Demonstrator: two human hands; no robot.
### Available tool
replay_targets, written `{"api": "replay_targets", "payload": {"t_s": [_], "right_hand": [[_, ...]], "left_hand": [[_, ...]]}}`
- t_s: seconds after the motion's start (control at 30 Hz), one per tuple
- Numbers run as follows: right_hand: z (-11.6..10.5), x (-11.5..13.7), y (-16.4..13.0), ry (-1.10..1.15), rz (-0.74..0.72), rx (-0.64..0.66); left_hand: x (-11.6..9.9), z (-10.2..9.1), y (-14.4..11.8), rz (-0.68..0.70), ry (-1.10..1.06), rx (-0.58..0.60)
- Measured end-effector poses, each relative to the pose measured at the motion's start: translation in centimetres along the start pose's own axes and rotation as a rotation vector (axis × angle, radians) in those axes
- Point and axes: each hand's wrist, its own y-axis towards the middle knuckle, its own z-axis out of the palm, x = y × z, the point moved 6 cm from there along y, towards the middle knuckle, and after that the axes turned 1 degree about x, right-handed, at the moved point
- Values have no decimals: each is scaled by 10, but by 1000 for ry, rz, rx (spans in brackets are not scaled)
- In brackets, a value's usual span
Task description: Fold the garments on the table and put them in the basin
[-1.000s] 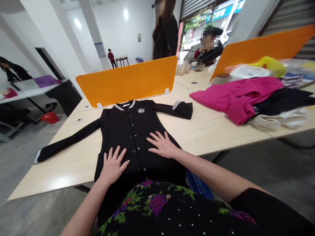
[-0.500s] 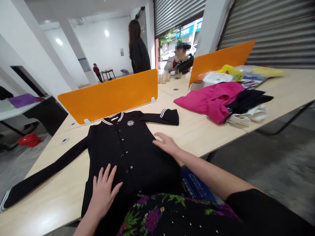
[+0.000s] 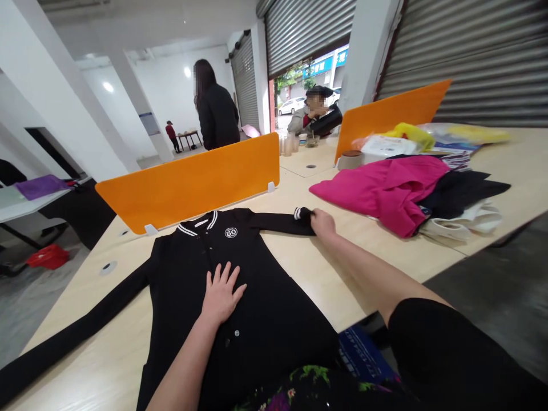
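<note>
A black jacket (image 3: 265, 291) with a white-striped collar, front snap buttons and a round "50" badge lies face up on the light wooden table (image 3: 295, 254). Its left-hand sleeve in view stretches out of the frame at lower left. My left hand (image 3: 221, 292) rests flat on the jacket's front, fingers spread. At the end of the other sleeve, my right hand (image 3: 323, 224) is closed on the cuff, which is bunched with its white stripes showing. The jacket's lower hem is partly out of sight near my body.
Orange dividers (image 3: 192, 184) stand along the table's middle. Right of the jacket lie a pink garment (image 3: 381, 188), dark and cream clothes, and plastic bags (image 3: 406, 137). One person (image 3: 218, 114) stands beyond the divider; another (image 3: 314, 108) is at the far side.
My right hand has moved from the jacket's side edge out to the cuff and gripped it. My left hand has slid up the jacket's front. The standing person has shifted left.
</note>
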Motion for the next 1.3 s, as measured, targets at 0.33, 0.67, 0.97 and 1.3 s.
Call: {"api": "replay_targets", "payload": {"t_s": [0.33, 0.67, 0.97, 1.3], "right_hand": [[-33, -11, 53, 1105, 394, -57], [113, 233, -39, 933, -312, 560], [204, 181, -163, -61, -682, 906], [211, 140, -145, -502, -732, 636]], "left_hand": [[0, 2, -4, 20, -13, -42], [-1, 1, -5, -11, -62, -11], [-3, 4, -6, 0, -124, -26], [96, -20, -29, -708, -501, -521]]}}
